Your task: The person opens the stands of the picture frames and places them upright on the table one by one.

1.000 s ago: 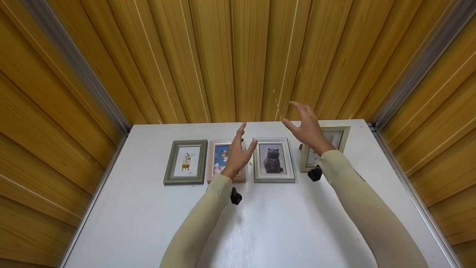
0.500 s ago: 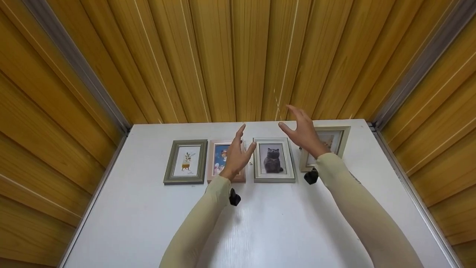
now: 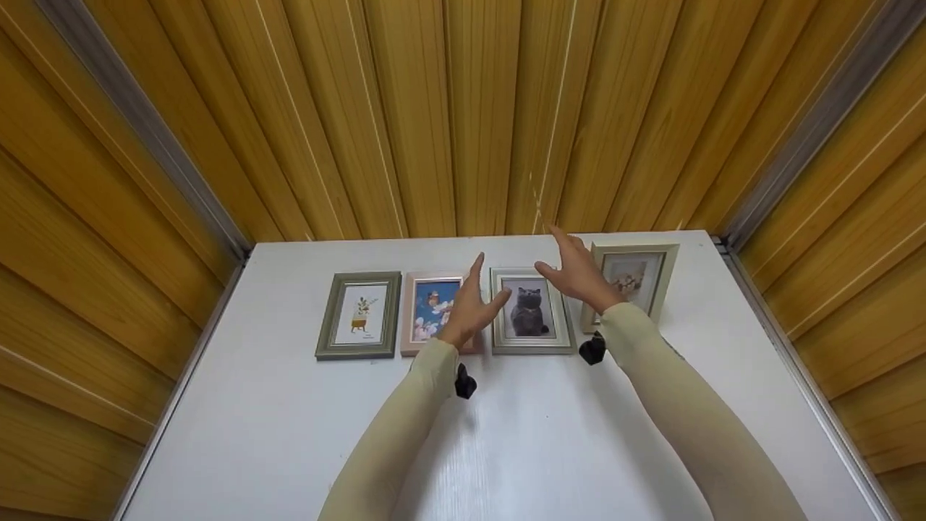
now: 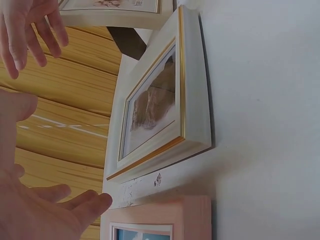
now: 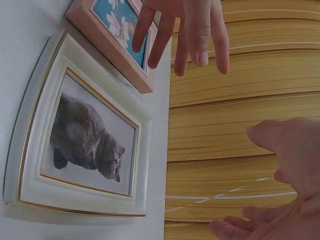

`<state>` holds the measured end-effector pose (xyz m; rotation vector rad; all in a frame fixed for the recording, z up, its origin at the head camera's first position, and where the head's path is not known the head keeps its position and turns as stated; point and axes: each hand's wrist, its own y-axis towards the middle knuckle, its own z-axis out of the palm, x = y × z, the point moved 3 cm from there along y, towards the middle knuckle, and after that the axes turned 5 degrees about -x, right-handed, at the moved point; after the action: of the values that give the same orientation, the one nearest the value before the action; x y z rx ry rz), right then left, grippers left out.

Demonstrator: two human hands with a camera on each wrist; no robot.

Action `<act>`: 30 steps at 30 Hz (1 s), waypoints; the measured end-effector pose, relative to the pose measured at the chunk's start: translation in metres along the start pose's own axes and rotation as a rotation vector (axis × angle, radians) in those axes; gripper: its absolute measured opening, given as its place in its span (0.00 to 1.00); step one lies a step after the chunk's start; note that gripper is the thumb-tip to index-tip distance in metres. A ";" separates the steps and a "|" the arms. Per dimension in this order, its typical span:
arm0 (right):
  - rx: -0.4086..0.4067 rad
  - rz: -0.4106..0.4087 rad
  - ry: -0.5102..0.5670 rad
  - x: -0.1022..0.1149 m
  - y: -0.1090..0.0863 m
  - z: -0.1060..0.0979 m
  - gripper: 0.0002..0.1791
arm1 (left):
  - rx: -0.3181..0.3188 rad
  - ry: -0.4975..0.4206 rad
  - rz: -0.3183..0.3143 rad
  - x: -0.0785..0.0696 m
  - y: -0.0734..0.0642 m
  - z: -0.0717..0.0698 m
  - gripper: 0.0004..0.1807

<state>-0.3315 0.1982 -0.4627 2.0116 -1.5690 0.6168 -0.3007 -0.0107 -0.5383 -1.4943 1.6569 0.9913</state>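
Note:
A white picture frame (image 3: 532, 346) with a grey cat photo lies flat on the white table between my two hands. My left hand (image 3: 466, 315) hovers over the pink picture frame (image 3: 409, 318), fingers straight and thumb spread, partly covering it in the head view. My right hand (image 3: 576, 275) is held in the air between the cat frame and the cream picture frame (image 3: 667, 278), fingers extended and thumb apart. The cream frame stands propped up, with a dark support leg (image 4: 127, 42) behind it in the left wrist view. Neither hand holds anything.
A green picture frame (image 3: 325, 318) lies at the left end of the row. The white tabletop (image 3: 535, 449) spreads toward me. Wood-patterned panels (image 3: 477, 116) rise behind the table and at both sides, with grey metal edging (image 3: 767, 304).
My right hand has moved left and slightly nearer to me, uncovering more of the cream frame. The left hand has shifted a little right and nearer. The frames stay put.

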 end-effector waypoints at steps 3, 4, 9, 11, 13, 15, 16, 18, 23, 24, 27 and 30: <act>0.024 0.000 -0.006 -0.003 0.000 0.009 0.44 | 0.019 0.020 -0.028 0.003 0.001 0.005 0.50; 0.030 0.004 -0.009 -0.005 0.000 0.011 0.44 | 0.023 0.023 -0.033 0.004 0.002 0.006 0.50; 0.061 0.038 -0.005 -0.014 -0.003 0.024 0.44 | 0.039 0.047 -0.043 0.006 0.003 0.013 0.50; 0.078 0.059 0.000 -0.017 -0.004 0.029 0.44 | 0.038 0.042 -0.052 0.007 0.003 0.014 0.50; 0.100 0.083 0.000 -0.021 -0.004 0.035 0.44 | 0.040 0.038 -0.064 0.008 0.003 0.016 0.50; 0.121 0.107 -0.007 -0.024 -0.005 0.040 0.44 | 0.038 0.030 -0.073 0.008 0.002 0.017 0.50; 0.129 0.115 -0.011 -0.025 -0.005 0.042 0.44 | 0.036 0.027 -0.077 0.009 0.002 0.018 0.49; 0.145 0.127 -0.018 -0.028 -0.006 0.045 0.44 | 0.034 0.033 -0.084 0.008 0.002 0.020 0.49; 0.173 0.150 -0.031 -0.033 -0.009 0.053 0.43 | 0.018 0.108 -0.114 0.007 0.003 0.026 0.48; 0.179 0.155 -0.037 -0.034 -0.009 0.055 0.43 | 0.017 0.136 -0.125 0.007 0.004 0.027 0.48; 0.196 0.185 -0.044 -0.037 -0.012 0.060 0.42 | 0.008 0.191 -0.178 0.006 0.006 0.030 0.48; 0.203 0.203 -0.060 -0.039 -0.015 0.063 0.41 | 0.003 0.245 -0.221 0.006 0.007 0.032 0.48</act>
<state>-0.3231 0.1898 -0.5374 2.0455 -1.8272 0.8295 -0.3081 0.0153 -0.5582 -1.8111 1.6111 0.7084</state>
